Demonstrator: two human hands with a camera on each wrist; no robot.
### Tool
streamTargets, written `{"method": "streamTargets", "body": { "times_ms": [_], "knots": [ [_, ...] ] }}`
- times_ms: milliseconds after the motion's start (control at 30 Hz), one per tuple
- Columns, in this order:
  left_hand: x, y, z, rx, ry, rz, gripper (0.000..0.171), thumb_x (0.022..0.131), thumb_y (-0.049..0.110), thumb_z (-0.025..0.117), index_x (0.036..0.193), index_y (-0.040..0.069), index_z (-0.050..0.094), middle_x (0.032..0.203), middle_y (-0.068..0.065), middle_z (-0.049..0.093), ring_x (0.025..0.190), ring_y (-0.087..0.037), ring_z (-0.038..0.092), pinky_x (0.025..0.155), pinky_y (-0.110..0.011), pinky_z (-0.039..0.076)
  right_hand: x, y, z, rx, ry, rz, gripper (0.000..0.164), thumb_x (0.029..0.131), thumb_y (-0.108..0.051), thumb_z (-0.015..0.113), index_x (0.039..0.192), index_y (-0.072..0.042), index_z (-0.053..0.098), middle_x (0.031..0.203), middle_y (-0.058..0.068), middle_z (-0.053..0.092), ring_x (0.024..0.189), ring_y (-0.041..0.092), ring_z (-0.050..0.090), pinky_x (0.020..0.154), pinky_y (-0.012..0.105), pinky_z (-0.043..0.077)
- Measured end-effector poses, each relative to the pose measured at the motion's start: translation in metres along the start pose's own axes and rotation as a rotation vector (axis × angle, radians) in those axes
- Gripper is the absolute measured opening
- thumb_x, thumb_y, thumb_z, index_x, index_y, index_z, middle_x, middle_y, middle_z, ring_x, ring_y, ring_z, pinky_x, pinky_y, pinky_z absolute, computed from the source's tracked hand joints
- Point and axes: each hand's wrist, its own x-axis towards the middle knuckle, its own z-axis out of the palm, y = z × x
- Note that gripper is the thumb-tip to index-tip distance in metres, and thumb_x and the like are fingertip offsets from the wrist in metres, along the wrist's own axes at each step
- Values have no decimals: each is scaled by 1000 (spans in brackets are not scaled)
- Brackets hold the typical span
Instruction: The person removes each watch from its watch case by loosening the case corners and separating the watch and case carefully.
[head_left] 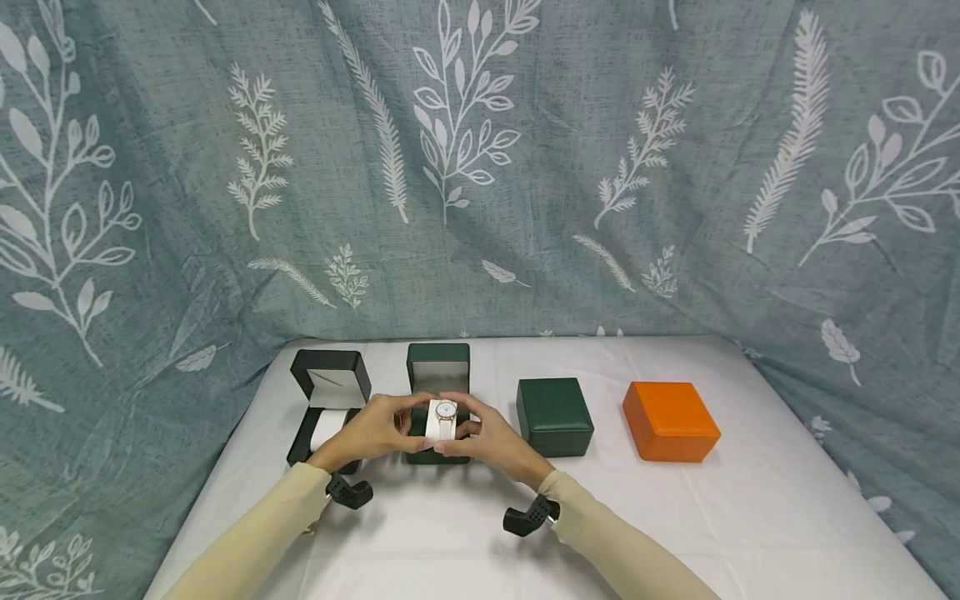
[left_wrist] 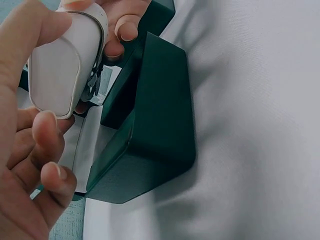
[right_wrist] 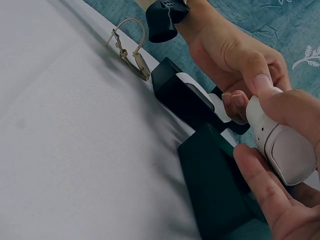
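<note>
A wristwatch [head_left: 446,410] with a white strap and light dial is wrapped round a white cushion [left_wrist: 52,75]. My left hand [head_left: 378,429] pinches one end of the cushion, and my right hand [head_left: 491,435] pinches the other. Both hold it over an open green watch box [head_left: 438,353] whose lid stands upright at the back. The left wrist view shows the strap's buckle [left_wrist: 92,82] hanging under the cushion. Fingers hide much of the box's lower half.
To the left stands an open black box [head_left: 330,360] with a white cushion [head_left: 327,427] inside. At right sit a closed green box [head_left: 555,417] and a closed orange box [head_left: 670,421]. Another watch [right_wrist: 135,62] lies near the left forearm, mostly hidden in the head view.
</note>
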Motion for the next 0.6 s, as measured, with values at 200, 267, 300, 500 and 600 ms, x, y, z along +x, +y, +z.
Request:
{"method": "streamTargets", "body": {
  "times_ms": [200,267,300,500,600],
  "knots": [
    [0,1,3,7,7,-13,74,86,44,84,148,14,57,59,8,53,55,-5,48,55,-25,44,1,1,1,80,-6,21,77,88,-9,82,154,-27,46,126,15,58,95,30,71,90,54,55],
    [0,2,4,14,4,-17,76,86,46,84,149,14,56,58,9,52,54,-5,48,55,-25,44,1,1,1,98,-11,31,76,89,-6,81,154,-27,46,118,19,63,95,33,73,90,54,55],
    [0,2,4,20,1,-18,76,86,46,83,150,14,56,58,9,52,54,-4,48,55,-24,44,1,0,1,99,-14,34,76,89,-6,81,154,-27,46,114,19,65,95,33,72,90,53,55],
    [-1,2,3,23,-19,-2,71,88,41,83,150,17,56,61,8,53,54,-4,47,54,-24,41,-1,-2,1,78,-34,45,77,88,-9,82,153,-30,46,95,19,69,92,31,72,91,53,55],
    [-1,1,2,15,-33,12,70,89,38,82,151,18,55,62,7,54,55,-4,47,54,-23,40,-2,-2,0,56,-41,41,77,88,-10,82,153,-31,46,93,17,70,89,27,71,89,51,56]
  ]
}}
